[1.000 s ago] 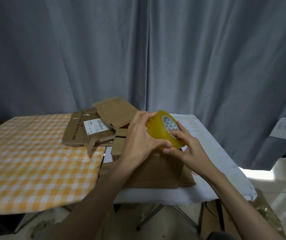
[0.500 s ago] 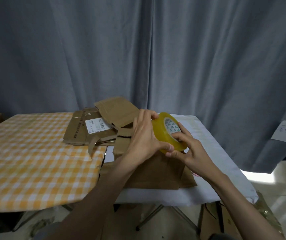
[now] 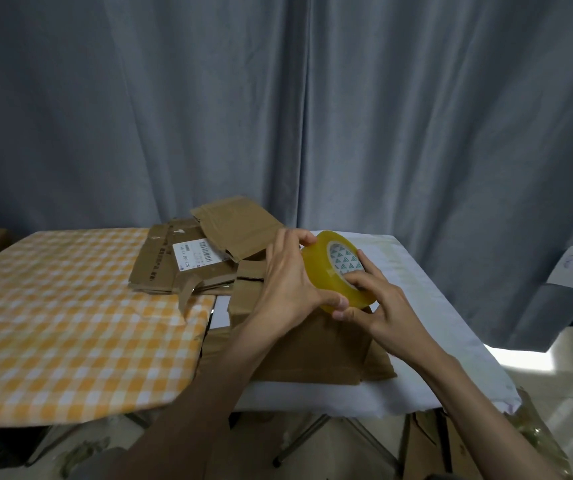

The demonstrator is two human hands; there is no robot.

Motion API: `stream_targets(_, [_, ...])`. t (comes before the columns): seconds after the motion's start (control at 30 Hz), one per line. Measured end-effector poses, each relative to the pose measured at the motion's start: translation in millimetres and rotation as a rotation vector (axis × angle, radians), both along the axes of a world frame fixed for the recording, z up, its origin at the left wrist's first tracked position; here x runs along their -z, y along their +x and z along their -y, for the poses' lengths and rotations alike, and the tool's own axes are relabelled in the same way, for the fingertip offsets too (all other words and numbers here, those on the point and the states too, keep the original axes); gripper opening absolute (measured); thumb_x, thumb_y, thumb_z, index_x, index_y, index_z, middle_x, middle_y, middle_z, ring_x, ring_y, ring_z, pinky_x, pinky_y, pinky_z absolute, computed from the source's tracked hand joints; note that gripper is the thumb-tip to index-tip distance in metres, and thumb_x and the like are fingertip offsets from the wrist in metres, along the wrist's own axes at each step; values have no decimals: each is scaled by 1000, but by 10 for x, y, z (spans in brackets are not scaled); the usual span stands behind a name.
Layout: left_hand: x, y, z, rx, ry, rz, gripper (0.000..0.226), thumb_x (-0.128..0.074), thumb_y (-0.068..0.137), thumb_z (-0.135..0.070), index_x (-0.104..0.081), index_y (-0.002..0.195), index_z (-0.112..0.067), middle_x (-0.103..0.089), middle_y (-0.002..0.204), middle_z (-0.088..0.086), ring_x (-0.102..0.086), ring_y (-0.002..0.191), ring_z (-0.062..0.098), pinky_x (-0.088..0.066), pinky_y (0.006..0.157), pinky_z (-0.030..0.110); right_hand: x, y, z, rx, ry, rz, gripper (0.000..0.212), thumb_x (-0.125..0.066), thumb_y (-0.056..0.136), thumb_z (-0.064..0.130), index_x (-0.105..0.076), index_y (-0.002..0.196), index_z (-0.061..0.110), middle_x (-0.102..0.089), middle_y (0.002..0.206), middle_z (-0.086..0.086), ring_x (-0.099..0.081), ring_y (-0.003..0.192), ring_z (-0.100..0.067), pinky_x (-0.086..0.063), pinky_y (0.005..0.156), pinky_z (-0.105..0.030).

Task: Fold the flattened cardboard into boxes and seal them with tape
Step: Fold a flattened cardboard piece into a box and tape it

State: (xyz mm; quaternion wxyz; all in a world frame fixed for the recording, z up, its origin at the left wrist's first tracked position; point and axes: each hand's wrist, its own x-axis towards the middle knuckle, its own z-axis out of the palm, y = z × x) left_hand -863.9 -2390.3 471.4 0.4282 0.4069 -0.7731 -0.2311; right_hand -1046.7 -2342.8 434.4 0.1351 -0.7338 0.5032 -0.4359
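Observation:
A thick roll of yellowish clear tape (image 3: 323, 268) with a white, triangle-printed core is held up between both hands above a folded brown cardboard box (image 3: 316, 344). My left hand (image 3: 288, 282) grips the roll from the left, fingers over its top and thumb under it. My right hand (image 3: 378, 303) holds the roll's right side, with fingers across the core and thumb at the lower rim. The box stands on the white-covered table (image 3: 427, 306), partly hidden by my arms.
Flattened cardboard pieces (image 3: 188, 261), one with a white barcode label, lie stacked behind the box on the orange-and-white checked tablecloth (image 3: 70, 323). A grey curtain (image 3: 278, 116) closes off the back. More cardboard (image 3: 423, 448) stands on the floor at lower right.
Both hands have shifted slightly on the roll; the right fingers have slid further onto the core and lower rim. The roll stays over the box.

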Motion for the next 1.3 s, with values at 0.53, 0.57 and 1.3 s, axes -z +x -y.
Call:
stream_targets(0.53, [-10, 7, 30, 48, 24, 1, 80, -96, 53, -36, -44, 113, -26, -40, 116, -12, -41, 115, 15, -47, 94, 37, 37, -2, -36, 7, 68, 58, 45, -77, 78, 43, -67, 117, 23, -51, 147, 5, -15, 149, 1, -33, 109, -19])
stream_targets(0.57, [-3, 11, 30, 51, 18, 1, 76, -95, 53, -36, -44, 109, -25, -41, 116, -11, -42, 115, 16, -48, 94, 38, 37, -6, -32, 5, 69, 58, 45, -78, 78, 42, -67, 117, 23, -51, 147, 4, -15, 149, 2, -32, 109, -16])
stream_targets(1.3, [76, 9, 41, 57, 44, -26, 83, -94, 56, -40, -40, 118, -29, -41, 123, -9, -40, 118, 16, -47, 96, 40, 51, -30, -26, -12, 77, 83, 46, -78, 76, 39, -69, 117, 21, -55, 142, 7, -19, 147, 4, -30, 105, -4])
